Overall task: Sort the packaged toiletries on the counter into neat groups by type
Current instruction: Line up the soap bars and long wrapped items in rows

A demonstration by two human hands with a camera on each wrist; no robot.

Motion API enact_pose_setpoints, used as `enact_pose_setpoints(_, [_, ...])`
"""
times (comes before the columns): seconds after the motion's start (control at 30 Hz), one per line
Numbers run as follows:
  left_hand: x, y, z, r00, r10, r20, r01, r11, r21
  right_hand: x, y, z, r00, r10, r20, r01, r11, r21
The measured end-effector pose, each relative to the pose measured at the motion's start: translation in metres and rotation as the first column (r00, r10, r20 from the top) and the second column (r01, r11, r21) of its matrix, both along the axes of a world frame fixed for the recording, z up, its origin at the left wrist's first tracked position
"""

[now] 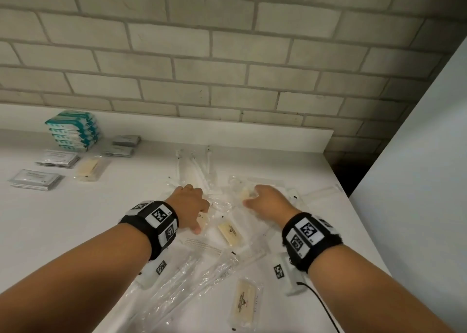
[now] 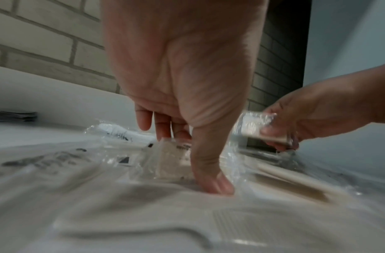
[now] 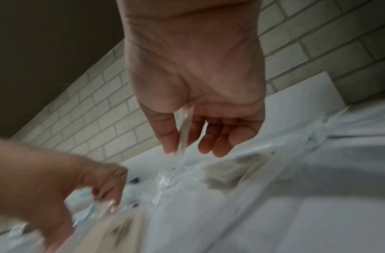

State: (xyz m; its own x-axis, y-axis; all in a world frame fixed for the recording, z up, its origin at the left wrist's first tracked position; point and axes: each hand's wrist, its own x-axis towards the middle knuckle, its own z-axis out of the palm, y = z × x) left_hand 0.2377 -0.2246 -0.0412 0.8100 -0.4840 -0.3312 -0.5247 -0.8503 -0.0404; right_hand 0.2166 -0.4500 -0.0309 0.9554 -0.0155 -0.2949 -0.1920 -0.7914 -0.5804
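Note:
A loose pile of clear-wrapped toiletries covers the white counter (image 1: 75, 219). My left hand (image 1: 193, 205) (image 2: 190, 160) reaches down into the pile. Its thumb and curled fingers pinch a wrapped cream soap bar (image 1: 202, 219) (image 2: 171, 159) that still touches the counter. My right hand (image 1: 264, 201) (image 3: 187, 147) grips another wrapped soap bar (image 1: 245, 193) (image 2: 256, 126) (image 3: 185, 126) held slightly above the pile. Two more wrapped soaps (image 1: 231, 233) (image 1: 243, 305), a wrapped comb (image 1: 202, 246) and wrapped toothbrushes (image 1: 194, 166) lie around my hands.
Sorted groups sit at the back left: a stack of teal boxes (image 1: 73, 130), grey sachets (image 1: 121, 145), white sachets (image 1: 58, 158) (image 1: 35, 180) and one soap packet (image 1: 89, 168). A brick wall (image 1: 227, 55) stands behind. The counter's edge (image 1: 358, 226) runs along the right.

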Motion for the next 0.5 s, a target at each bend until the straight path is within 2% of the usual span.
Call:
enact_pose_setpoints(0.07, [-0.002,-0.001,0.001,0.999,0.014,0.049,-0.012,0.999,-0.053,0.007,-0.020,0.011,0.996,-0.040,0.077,0.045,0.997,-0.068])
enact_pose_setpoints(0.13, [-0.004,-0.007,0.002,0.987,0.026,0.158,0.003,0.984,-0.181,0.011,-0.037,0.011,0.999,-0.036,0.017,0.037,0.994,-0.102])
enact_pose_setpoints(0.2, [-0.007,-0.019,0.006,0.980,-0.002,0.197,0.062,0.954,-0.295,0.008,-0.048,0.008,0.999,-0.009,-0.046,0.007,0.999,-0.046])
enact_pose_setpoints(0.27, [-0.011,-0.034,0.009,0.991,-0.077,0.113,0.112,0.931,-0.348,0.010,-0.053,0.006,0.998,-0.045,-0.039,0.048,0.996,0.077])
enact_pose_setpoints(0.33, [-0.015,-0.047,0.007,0.986,-0.168,-0.005,0.159,0.943,-0.293,0.017,-0.055,0.008,0.996,-0.083,-0.035,0.086,0.991,0.101])
enact_pose_setpoints(0.4, [-0.018,-0.054,0.000,0.974,-0.221,-0.056,0.205,0.955,-0.214,0.024,-0.054,0.013,0.995,-0.075,-0.058,0.073,0.996,-0.041])
enact_pose_setpoints(0.5, [-0.021,-0.056,-0.005,0.978,-0.195,-0.072,0.181,0.969,-0.167,0.034,-0.046,0.011,0.992,-0.028,-0.125,0.001,0.978,-0.209])
